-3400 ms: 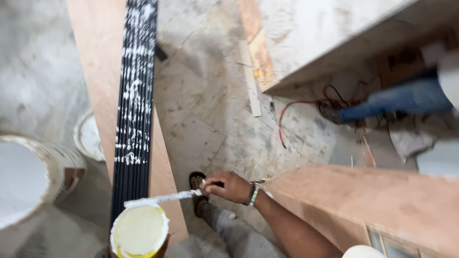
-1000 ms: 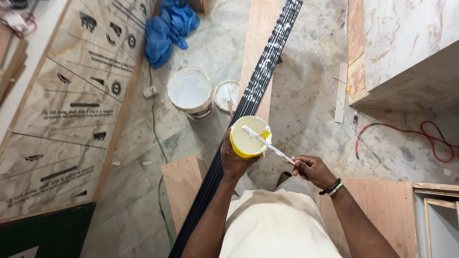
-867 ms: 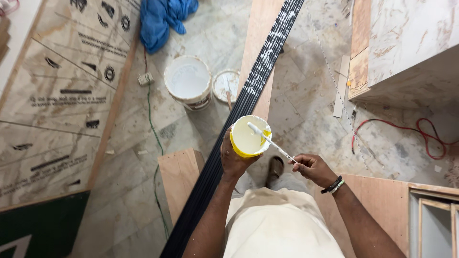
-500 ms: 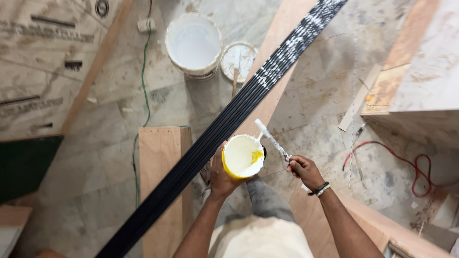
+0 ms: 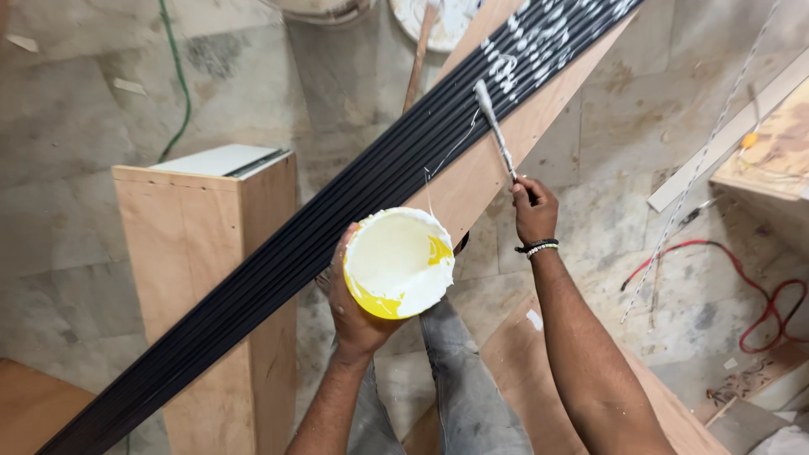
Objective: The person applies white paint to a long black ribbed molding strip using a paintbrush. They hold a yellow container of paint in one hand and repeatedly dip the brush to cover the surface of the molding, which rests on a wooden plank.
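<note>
A tall plywood box [image 5: 206, 278] stands on the grey stone floor [image 5: 76, 126]. A green cable [image 5: 179, 80] trails across the floor at upper left, and a red cable [image 5: 763, 299] loops at right. 1 white round lid [image 5: 447, 15] lies at the top edge.

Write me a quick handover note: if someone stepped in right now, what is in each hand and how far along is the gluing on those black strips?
Left hand: holds the yellow tub of white paste, tilted toward the camera.
Right hand: grips the brush, its tip on the black ribbed strips.
The strips lie along a plywood plank, resting on a plywood box.
Done: white paste dabbed on the far stretch of the strips, beyond the brush tip.
Left: the near stretch, from the brush down past the box, looks bare and black.
</note>
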